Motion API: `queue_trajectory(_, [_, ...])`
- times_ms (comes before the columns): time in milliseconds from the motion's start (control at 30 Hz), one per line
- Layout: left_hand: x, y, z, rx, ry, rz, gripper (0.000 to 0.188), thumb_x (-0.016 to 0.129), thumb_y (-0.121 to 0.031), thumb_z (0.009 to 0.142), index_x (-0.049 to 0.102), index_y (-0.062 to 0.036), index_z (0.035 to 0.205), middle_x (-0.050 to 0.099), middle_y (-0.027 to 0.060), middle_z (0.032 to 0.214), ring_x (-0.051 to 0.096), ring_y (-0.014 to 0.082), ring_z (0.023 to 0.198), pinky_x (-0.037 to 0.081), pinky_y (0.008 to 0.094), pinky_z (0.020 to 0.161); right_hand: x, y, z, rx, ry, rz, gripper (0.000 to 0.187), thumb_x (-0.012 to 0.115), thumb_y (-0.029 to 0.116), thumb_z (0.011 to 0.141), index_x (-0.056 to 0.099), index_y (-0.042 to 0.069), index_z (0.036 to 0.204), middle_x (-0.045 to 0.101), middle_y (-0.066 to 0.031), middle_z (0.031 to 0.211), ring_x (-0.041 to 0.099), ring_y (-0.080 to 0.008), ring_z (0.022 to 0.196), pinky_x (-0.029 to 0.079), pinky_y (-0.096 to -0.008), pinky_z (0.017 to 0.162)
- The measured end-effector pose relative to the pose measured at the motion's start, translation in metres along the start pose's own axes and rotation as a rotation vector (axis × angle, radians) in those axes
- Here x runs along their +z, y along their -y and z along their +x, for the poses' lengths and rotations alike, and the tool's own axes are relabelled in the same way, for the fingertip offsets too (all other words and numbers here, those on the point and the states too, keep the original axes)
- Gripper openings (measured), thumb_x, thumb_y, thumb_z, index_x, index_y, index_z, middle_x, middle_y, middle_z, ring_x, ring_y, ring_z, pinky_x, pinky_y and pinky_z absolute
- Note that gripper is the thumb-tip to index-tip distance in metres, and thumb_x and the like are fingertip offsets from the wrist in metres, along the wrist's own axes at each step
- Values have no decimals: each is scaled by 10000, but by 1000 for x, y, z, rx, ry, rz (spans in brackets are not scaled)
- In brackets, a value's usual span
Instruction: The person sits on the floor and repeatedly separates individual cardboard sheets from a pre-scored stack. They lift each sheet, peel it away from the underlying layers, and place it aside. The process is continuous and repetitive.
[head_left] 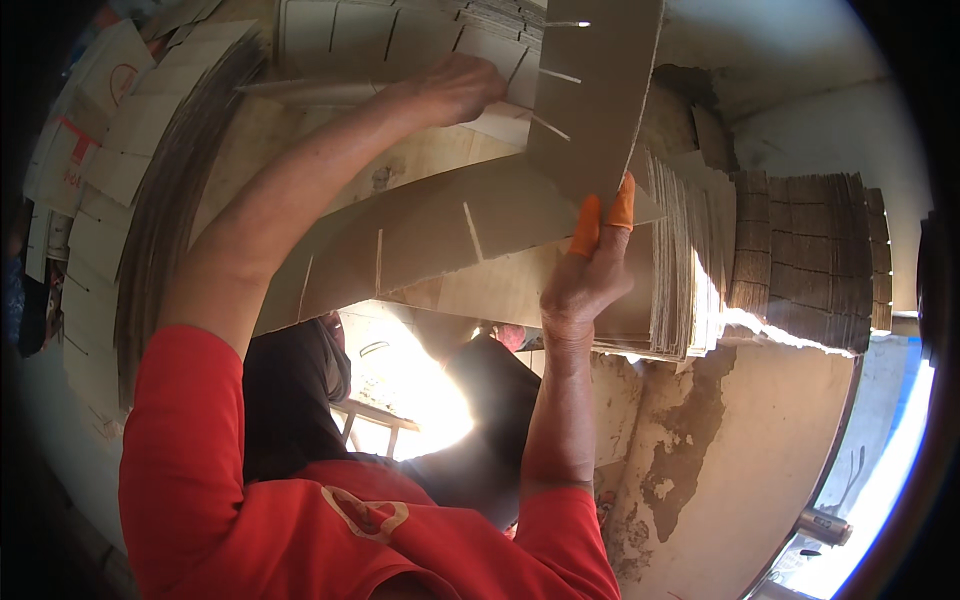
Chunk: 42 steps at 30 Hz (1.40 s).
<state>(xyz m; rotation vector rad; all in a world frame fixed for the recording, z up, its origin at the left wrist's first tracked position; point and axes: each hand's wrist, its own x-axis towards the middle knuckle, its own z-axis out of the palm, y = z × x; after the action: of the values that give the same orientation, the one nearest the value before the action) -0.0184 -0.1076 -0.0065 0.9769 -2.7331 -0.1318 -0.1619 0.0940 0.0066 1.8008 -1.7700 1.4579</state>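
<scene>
My right hand, with orange covers on two fingertips, grips an upright slotted cardboard strip at its lower end. A second slotted cardboard strip runs leftward from there, passing beneath my left forearm; its slots face me. The two strips meet just above my right hand, at an angle; I cannot tell whether their slots interlock. My left hand is farther away, left of the upright strip, with its fingers curled closed. Whatever its fingers hold is hidden. A pale cardboard edge shows beside its wrist.
Stacks of slotted cardboard stand at the far side, along the left, and right of my right hand. Farther right sits a brown cardboard stack. Below the wooden work surface are my legs and a bright sunlit patch.
</scene>
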Motion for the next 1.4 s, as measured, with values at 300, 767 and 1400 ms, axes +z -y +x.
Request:
queue_trajectory(300, [-4,-21,-8,205,-46,16,47,577,-2,693,620,-17,705,592,154,686,608,334,749,499,412,622,-4,2,1,99,87,-23,594,482,-147,857,344,12,1412,653,-129,896,432,-90,498,398,-172,492])
queue_trajectory(767, [-14,-61,-36,410,-294,-218,71,595,-8,660,564,-25,598,577,129,617,600,291,655,486,418,575,13,-15,-21,194,258,-125,609,461,-12,933,230,135,1477,547,-58,678,446,-109,496,399,-200,482])
queue_trajectory(1400, [-63,-64,-44,46,328,-398,268,739,-209,710,642,21,807,616,130,743,610,264,807,487,418,684,12,-7,-19,383,365,-114,336,484,53,935,390,59,1257,646,-194,936,632,-348,727,497,-397,617])
